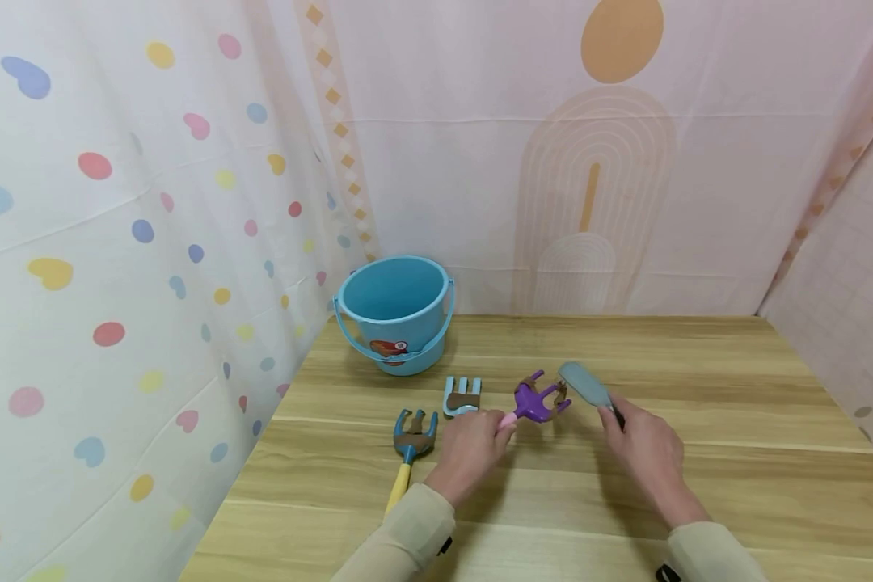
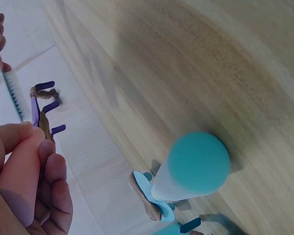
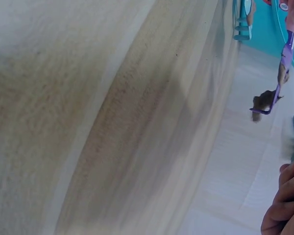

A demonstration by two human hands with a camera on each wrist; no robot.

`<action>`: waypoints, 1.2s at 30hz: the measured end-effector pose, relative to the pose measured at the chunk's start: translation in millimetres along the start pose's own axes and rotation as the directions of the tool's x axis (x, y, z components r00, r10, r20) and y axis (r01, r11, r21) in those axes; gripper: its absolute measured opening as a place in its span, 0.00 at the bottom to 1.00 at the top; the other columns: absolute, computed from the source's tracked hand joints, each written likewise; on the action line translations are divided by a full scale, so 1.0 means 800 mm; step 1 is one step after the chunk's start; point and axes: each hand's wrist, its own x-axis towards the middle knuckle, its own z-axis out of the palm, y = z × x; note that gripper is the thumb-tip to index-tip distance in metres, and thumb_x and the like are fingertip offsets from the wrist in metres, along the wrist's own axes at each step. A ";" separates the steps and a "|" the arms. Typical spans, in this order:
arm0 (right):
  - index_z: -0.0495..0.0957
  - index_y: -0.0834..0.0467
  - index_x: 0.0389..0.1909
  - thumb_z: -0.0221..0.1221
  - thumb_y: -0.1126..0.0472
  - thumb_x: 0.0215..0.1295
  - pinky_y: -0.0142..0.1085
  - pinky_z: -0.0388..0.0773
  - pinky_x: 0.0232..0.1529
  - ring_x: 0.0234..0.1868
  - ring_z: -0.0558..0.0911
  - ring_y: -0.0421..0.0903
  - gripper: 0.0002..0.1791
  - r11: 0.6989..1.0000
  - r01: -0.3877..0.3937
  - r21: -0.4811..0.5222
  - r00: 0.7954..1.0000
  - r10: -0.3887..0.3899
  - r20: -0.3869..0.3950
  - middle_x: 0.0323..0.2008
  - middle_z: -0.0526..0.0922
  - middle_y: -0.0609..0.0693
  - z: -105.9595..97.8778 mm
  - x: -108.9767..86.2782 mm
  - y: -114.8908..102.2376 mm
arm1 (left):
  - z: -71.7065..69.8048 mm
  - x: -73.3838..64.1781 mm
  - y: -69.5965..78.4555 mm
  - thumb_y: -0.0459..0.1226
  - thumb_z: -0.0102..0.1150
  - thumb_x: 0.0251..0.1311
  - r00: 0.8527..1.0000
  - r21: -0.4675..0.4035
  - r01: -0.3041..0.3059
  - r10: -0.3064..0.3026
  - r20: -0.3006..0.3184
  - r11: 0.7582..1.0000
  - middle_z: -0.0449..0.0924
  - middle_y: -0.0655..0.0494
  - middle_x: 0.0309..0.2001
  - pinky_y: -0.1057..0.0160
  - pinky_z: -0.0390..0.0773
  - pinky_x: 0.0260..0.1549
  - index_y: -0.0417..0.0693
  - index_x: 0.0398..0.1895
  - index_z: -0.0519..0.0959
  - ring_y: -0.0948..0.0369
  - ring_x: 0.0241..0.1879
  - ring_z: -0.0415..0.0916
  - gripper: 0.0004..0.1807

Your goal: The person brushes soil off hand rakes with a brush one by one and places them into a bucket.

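Note:
My left hand (image 1: pixel 471 454) grips the pink handle (image 2: pixel 20 171) of a small purple hand rake (image 1: pixel 532 402), held above the table. Brown, dirt-like clumps cling to its prongs. In my right hand (image 1: pixel 647 454) is a brush (image 1: pixel 585 383) with a grey-blue back; the left wrist view shows its bristles facing the rake. The brush head is close beside the prongs, and whether they touch I cannot tell. Near my left hand lie a light blue rake (image 1: pixel 462 396) and a blue rake (image 1: pixel 414 436) with a yellow handle, both with brown patches.
A light blue bucket (image 1: pixel 410 336) with its handle lowered stands at the table's back left. The wooden table (image 1: pixel 727 388) reaches a patterned curtain (image 1: pixel 473 194) behind, with more curtains at both sides.

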 end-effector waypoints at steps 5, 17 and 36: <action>0.80 0.60 0.57 0.57 0.50 0.71 0.37 0.58 0.13 0.12 0.63 0.41 0.22 0.998 0.068 0.009 0.997 -0.069 0.039 0.09 0.63 0.43 -0.002 -0.004 -0.006 | -0.003 0.002 -0.004 0.48 0.61 0.66 1.000 -0.001 0.020 -0.020 -0.008 1.000 0.64 0.65 0.13 0.66 0.60 0.12 0.54 0.20 0.79 0.66 0.14 0.62 0.17; 0.79 0.62 0.58 0.57 0.52 0.71 0.37 0.59 0.15 0.14 0.65 0.43 0.22 0.999 0.016 -0.030 0.994 -0.013 0.109 0.14 0.68 0.46 -0.003 -0.008 -0.004 | -0.006 0.002 -0.003 0.49 0.62 0.65 0.999 0.030 0.026 -0.026 -0.024 0.999 0.66 0.65 0.14 0.65 0.60 0.12 0.56 0.21 0.80 0.66 0.15 0.63 0.15; 0.80 0.59 0.57 0.61 0.54 0.69 0.38 0.59 0.14 0.15 0.65 0.43 0.21 0.992 0.121 -0.047 0.988 -0.116 0.098 0.17 0.74 0.49 0.003 -0.010 -0.009 | -0.007 0.003 -0.001 0.49 0.60 0.67 0.996 0.008 0.083 -0.083 0.021 0.997 0.65 0.65 0.13 0.65 0.61 0.12 0.55 0.20 0.79 0.65 0.14 0.63 0.17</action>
